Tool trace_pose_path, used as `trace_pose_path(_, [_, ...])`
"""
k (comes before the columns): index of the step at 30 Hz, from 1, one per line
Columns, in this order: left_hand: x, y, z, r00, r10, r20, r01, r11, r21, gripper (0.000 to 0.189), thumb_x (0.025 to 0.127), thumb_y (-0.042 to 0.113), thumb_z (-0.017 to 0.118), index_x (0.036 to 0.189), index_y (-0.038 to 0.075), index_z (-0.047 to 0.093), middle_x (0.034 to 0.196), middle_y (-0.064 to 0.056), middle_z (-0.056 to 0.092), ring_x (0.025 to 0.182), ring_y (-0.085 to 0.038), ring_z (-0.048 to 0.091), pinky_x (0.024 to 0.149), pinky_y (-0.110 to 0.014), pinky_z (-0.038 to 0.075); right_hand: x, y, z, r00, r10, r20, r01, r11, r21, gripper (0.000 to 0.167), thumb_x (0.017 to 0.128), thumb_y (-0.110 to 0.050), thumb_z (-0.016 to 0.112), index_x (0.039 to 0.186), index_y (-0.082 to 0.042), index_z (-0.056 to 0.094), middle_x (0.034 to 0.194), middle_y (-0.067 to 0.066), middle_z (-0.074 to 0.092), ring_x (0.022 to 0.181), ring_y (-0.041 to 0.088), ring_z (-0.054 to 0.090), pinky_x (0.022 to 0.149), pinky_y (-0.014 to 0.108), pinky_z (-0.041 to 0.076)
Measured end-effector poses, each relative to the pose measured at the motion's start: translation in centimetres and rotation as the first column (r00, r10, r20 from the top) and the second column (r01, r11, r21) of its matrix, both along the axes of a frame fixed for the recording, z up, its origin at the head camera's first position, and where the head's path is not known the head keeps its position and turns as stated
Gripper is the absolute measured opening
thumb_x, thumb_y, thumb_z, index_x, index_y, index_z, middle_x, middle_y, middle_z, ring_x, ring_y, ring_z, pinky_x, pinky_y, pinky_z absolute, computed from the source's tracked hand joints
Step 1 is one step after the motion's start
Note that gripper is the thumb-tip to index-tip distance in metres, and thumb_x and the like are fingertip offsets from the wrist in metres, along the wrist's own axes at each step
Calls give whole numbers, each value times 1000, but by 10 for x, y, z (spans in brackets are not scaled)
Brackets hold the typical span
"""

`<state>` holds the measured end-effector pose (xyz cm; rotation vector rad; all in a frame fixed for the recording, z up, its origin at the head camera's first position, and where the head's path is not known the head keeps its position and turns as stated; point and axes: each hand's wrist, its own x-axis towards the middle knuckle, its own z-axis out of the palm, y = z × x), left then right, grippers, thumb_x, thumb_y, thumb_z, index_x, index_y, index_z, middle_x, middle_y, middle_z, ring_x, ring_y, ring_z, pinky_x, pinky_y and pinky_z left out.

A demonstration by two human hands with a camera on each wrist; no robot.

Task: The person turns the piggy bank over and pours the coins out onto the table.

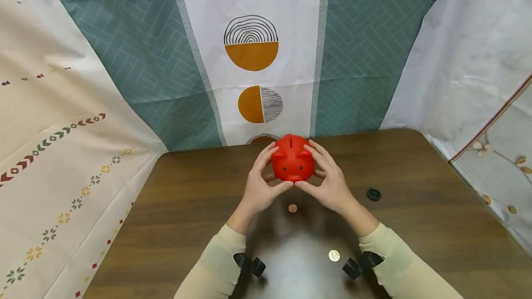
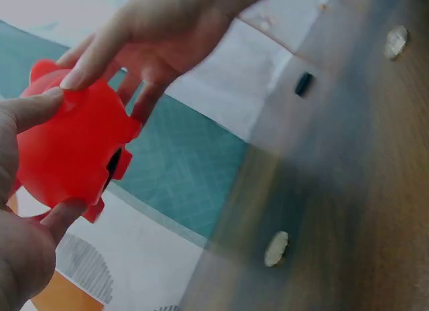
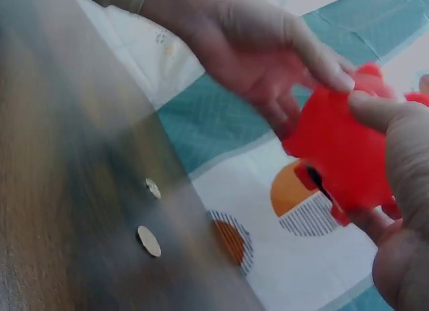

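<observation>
A red piggy bank (image 1: 293, 163) is held up off the table between both hands, its snout towards the head camera and its coin slot on top. My left hand (image 1: 260, 179) grips one side, thumb at the snout and fingers round the flank. The right hand (image 1: 329, 176) grips the other side the same way, the two thumbtips close together. Part of a dark patch on the pig's underside (image 2: 112, 167) shows between its feet in the left wrist view. Below the hands, a copper-coloured coin (image 1: 293, 208) lies on the table, with a paler coin (image 1: 334, 255) nearer the front.
To the right of the hands, a small round black plug (image 1: 374, 194) lies on the brown wooden table (image 1: 187, 225). Patterned cloths hang behind the table (image 1: 355, 50) and along its left (image 1: 75, 151) and right sides. Black wrist camera mounts sit on both sleeves.
</observation>
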<state>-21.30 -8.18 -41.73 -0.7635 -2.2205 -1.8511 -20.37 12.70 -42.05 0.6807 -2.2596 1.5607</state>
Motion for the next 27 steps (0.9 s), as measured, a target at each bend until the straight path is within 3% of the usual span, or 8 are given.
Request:
trace_pose_path(3, [5, -1, 7, 998, 9, 65, -9, 1000, 1, 75, 79, 14, 80, 144, 19, 44, 144, 2, 42, 121, -31, 48, 80, -40, 56, -2, -2, -3, 999, 12, 37, -12, 1000, -1, 80, 77, -24, 82, 146, -21, 41, 146, 0, 41, 123, 28, 48, 77, 42, 57])
trace_pose_path(6, [13, -3, 8, 972, 13, 235, -9, 1000, -18, 74, 81, 14, 78, 145, 18, 42, 139, -2, 47, 116, -32, 50, 78, -38, 57, -3, -3, -11, 985, 24, 173, -28, 999, 22, 81, 78, -31, 81, 147, -21, 39, 140, 1, 47, 119, 28, 50, 75, 35, 58])
trace_pose_path(9, [19, -4, 7, 953, 3, 303, 7, 999, -31, 75, 82, 12, 77, 146, 14, 39, 141, -9, 45, 117, -35, 50, 80, -37, 56, -1, -3, -16, 971, 33, 237, -42, 999, 32, 82, 78, -33, 81, 147, -19, 38, 139, 6, 48, 119, 33, 50, 75, 37, 58])
trace_pose_path(13, [21, -3, 5, 966, -6, 260, 10, 1000, -12, 74, 83, 11, 76, 146, 12, 39, 141, -9, 45, 116, -34, 51, 79, -36, 57, 1, -2, -16, 979, -2, 202, -14, 997, 77, 80, 79, -36, 80, 147, -24, 39, 141, 2, 47, 118, 30, 52, 77, 40, 57])
trace_pose_path(17, [18, -2, 3, 999, 9, 33, -9, 1000, 20, 77, 78, 6, 79, 144, 9, 42, 147, -7, 40, 123, -33, 48, 78, -39, 57, 4, -1, -9, 1000, -1, 14, 0, 999, 50, 81, 76, -28, 83, 146, -23, 42, 148, 1, 41, 123, 29, 49, 75, 43, 57])
trace_pose_path(20, [11, -2, 0, 997, 37, -71, -36, 999, 14, 78, 76, 7, 81, 144, 13, 44, 150, -3, 37, 126, -31, 47, 78, -39, 57, 3, -1, -5, 999, 23, -34, -23, 1000, -6, 81, 75, -24, 84, 146, -23, 43, 149, 0, 38, 126, 29, 47, 73, 43, 57])
trace_pose_path(23, [4, -2, -6, 999, 36, 27, -35, 999, -7, 76, 78, 13, 81, 144, 17, 44, 145, -1, 43, 120, -32, 50, 76, -37, 58, 0, 0, -7, 995, 37, 93, -36, 999, -15, 80, 78, -27, 82, 146, -25, 41, 144, 0, 44, 124, 29, 49, 75, 38, 58])
trace_pose_path(27, [2, -2, -15, 983, 29, 182, -26, 999, -18, 74, 79, 19, 81, 143, 24, 45, 141, 4, 46, 117, -30, 51, 77, -37, 57, -2, 2, -15, 968, 37, 247, -36, 999, -8, 81, 78, -32, 81, 147, -26, 39, 140, 2, 49, 124, 30, 49, 77, 37, 57])
